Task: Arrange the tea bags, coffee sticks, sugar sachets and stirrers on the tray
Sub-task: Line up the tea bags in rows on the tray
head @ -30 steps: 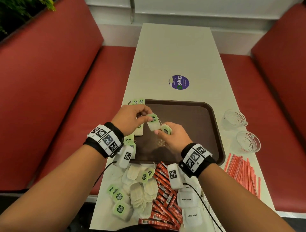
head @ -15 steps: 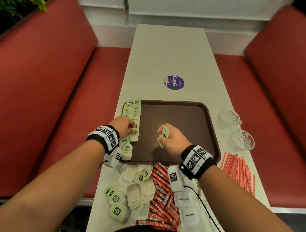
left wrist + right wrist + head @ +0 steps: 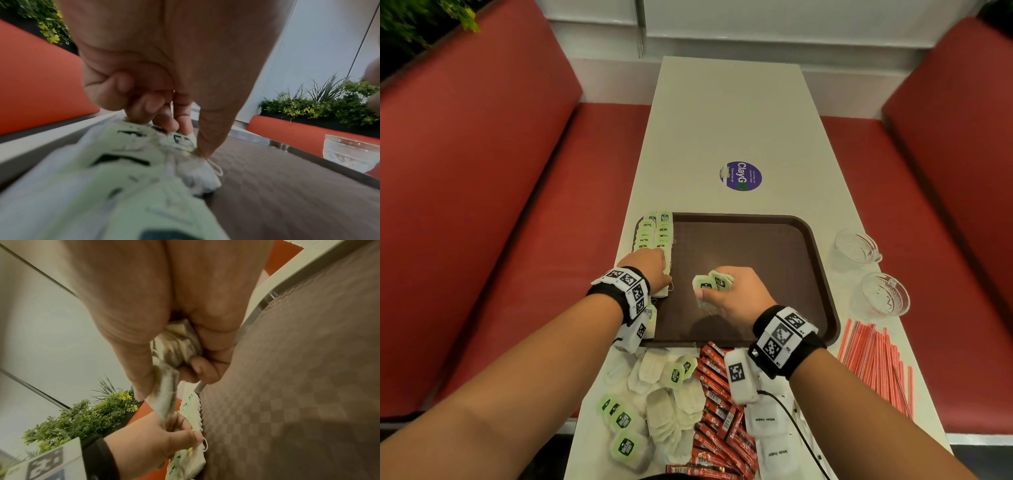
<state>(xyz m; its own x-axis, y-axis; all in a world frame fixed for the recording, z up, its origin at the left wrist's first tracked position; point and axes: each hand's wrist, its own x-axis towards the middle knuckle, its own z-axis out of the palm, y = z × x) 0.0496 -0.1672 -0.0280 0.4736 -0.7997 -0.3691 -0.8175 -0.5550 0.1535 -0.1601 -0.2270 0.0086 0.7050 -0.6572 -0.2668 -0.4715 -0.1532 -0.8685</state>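
A brown tray (image 3: 756,246) lies mid-table. A row of green-tagged tea bags (image 3: 657,229) runs along its left edge. My left hand (image 3: 654,270) is at the near end of that row, its thumb and curled fingers pinching a tea bag (image 3: 180,141) down onto it. My right hand (image 3: 729,291) rests on the tray's middle, gripping a bunch of tea bags (image 3: 709,284), seen crumpled in the fist (image 3: 176,344) in the right wrist view. Near the front edge lie loose tea bags (image 3: 664,404), red coffee sticks (image 3: 719,411) and white sugar sachets (image 3: 770,421). Red stirrers (image 3: 873,363) lie right of the tray.
Two glass cups (image 3: 856,246) (image 3: 885,296) stand right of the tray. A purple sticker (image 3: 741,176) marks the bare far half of the table. Red benches (image 3: 482,205) flank both sides, with plants behind them.
My left hand took a tea bag from the bunch in my right hand and carried it left to the row at the tray's edge. My right hand sank onto the tray.
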